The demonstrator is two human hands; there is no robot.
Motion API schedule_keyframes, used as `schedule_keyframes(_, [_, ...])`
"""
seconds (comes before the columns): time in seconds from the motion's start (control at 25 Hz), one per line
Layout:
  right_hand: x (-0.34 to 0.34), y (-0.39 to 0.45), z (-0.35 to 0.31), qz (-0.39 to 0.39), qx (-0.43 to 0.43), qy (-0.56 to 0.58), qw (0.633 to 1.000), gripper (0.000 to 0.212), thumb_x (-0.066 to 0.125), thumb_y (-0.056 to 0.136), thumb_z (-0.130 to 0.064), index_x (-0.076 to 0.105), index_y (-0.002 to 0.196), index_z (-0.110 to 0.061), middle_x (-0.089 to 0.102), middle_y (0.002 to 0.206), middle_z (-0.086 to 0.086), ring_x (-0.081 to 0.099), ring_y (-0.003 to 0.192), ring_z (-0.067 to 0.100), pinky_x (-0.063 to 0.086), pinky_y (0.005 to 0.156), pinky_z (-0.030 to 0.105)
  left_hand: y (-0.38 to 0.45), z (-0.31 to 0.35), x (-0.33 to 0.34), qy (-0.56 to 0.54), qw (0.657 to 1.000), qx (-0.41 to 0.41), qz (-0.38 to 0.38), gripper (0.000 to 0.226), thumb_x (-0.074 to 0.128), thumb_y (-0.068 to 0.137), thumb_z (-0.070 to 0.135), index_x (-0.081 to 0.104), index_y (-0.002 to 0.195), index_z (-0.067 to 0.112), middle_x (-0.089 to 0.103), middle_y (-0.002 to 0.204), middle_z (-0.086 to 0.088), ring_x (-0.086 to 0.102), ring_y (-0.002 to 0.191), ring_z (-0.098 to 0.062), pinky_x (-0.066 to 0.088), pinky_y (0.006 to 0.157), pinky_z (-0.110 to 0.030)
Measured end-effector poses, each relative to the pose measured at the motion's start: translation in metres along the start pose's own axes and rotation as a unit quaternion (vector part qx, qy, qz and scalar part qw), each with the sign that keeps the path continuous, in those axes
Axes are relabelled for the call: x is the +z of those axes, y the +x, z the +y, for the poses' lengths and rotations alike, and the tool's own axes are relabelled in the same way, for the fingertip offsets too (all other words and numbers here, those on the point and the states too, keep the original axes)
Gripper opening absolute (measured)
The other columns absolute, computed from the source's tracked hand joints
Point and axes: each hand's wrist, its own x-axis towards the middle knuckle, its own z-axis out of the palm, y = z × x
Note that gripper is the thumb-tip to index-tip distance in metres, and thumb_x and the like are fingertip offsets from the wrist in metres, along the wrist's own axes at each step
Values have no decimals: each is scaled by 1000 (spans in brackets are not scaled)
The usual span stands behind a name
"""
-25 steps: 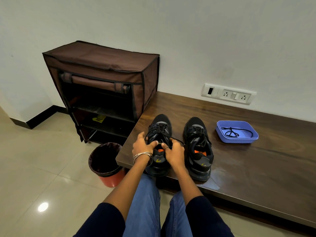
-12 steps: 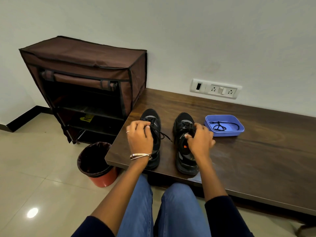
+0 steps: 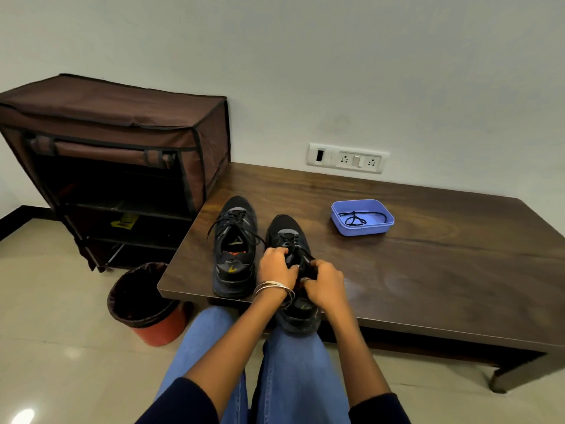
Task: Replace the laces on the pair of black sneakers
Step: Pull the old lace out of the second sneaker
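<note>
Both hands, left hand (image 3: pixel 276 267) and right hand (image 3: pixel 326 283), are pinching the right black mesh sneaker's (image 3: pixel 292 240) lace, fingers clamped, likely loosening it; spare laces are waiting at two o'clock.

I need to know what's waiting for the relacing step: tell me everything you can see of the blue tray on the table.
The blue tray is a shallow, rounded-corner rectangular dish, plastic by its look, lying flat and upright on the dark wooden table, right of the two sneakers and below the wall socket plate. Inside lies a loosely coiled black lace. Neither hand touches it, and nothing else is in contact with it.
</note>
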Motion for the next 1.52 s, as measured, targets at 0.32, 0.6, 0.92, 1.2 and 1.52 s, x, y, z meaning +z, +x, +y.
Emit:
schedule_keyframes(0.32, [-27, 22, -16, 35, -70, 22, 997, 43, 49, 90, 3, 59, 130, -10, 62, 128, 10, 58, 119, 25, 43, 99, 27, -9, -8, 1, -28, 999, 23, 4, 46, 68, 80, 1, 61, 125, 10, 58, 129, -6, 53, 121, -23, 39, 104, -27])
schedule_keyframes(0.6, [-3, 31, -8, 82, -61, 21, 995, 14, 63, 87, -3, 75, 93, -7, 73, 95, 12, 67, 96, 26, 53, 86, 34, -13, -3, -1, 46, 999, -2, 3, 49, 57, 87, 5, 53, 133, 21, 54, 134, -4, 51, 123, -26, 43, 99, -38])
schedule_keyframes(0.92, [-94, 13, -45, 99, -60, 582, 805, 31, 34, 89, 8, 52, 72, -11, 60, 79, 12, 63, 76, 29, 57, 73, 42, -20, 2, -1, 22, 1000, -11, 16, 55, 54, 87, 2, 46, 137, 25, 57, 133, -3, 54, 121, -27, 46, 98, -40])
schedule_keyframes(1.2, [-97, 31, -37, 127, -81, 177, 973, 13, 57, 90, -7, 65, 98, -14, 66, 91, 3, 62, 81, 17, 51, 76, 40, -23, 7, -5, 62, 998, -13, 9, 45, 54, 92, 8, 51, 133, 27, 58, 125, -8, 57, 114, -32, 48, 90, -42])
schedule_keyframes(1.52, [-17, 21, -25, 2, -63, -112, 992, 24, 69, 87, -24, 70, 111, -26, 69, 112, 2, 58, 114, 27, 43, 98, 45, -22, 6, -6, 65, 998, 0, 1, 47, 48, 93, 14, 44, 138, 29, 56, 131, -6, 55, 117, -32, 45, 92, -41])
